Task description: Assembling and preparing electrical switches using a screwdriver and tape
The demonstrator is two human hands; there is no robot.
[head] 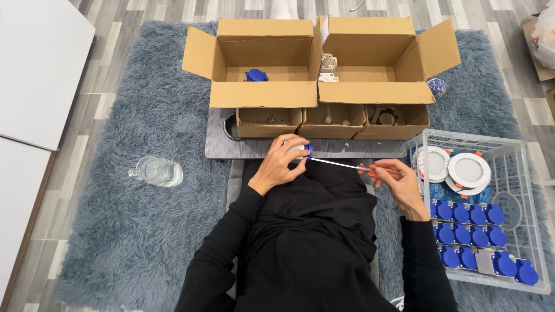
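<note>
From the head camera, the left hand [281, 163] is wrapped tight around a small blue and white part [303, 151], held over the lap, just in front of a dark board [347, 148]. The right hand [398, 184] grips the orange handle of a screwdriver [352, 167]. Its thin metal tip touches the part. On the board sit three small boxes [332, 120]. Behind them stand two big open boxes [321, 60]. A white basket [509, 151] on the right holds many blue parts and round white lights. A glass jug [156, 171] lies on the fluffy grey rug [133, 231].
</note>
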